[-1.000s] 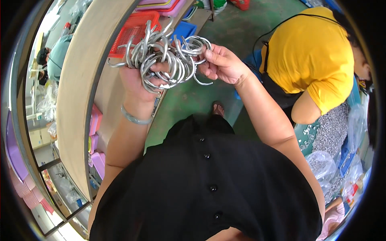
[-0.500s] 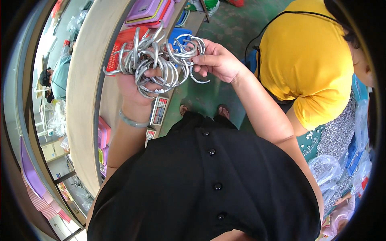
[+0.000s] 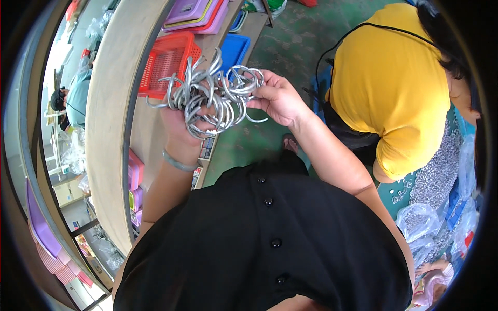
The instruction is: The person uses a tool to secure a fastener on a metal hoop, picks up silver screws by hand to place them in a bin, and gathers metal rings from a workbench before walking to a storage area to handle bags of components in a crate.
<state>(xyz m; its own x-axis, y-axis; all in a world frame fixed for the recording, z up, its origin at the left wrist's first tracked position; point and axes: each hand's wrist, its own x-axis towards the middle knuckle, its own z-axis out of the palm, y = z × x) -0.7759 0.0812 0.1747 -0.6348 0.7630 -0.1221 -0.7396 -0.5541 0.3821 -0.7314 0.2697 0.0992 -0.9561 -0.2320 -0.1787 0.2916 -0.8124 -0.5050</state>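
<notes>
Floor [image 3: 249,155]: open green strip between the shelf and the co-worker. Shelf [image 3: 145,127]: its edge passes beneath the worker's left wrist. Co-worker [image 3: 389,78] in yellow: just beyond the right forearm, own hands hidden from where I stand. Basket [image 3: 165,70], red: on the shelf, one corner covered by bangles. Tray [image 3: 236,49], blue: beside it, lower end obscured. Bangles [image 3: 224,114]: raised in front of both, overlapping, count indeterminable. Left hand [image 3: 179,125]: clasping the bunch, fingers partly buried. Right hand [image 3: 280,101]: pinching bangles at the bunch's right end, fingertips partly concealed.
</notes>
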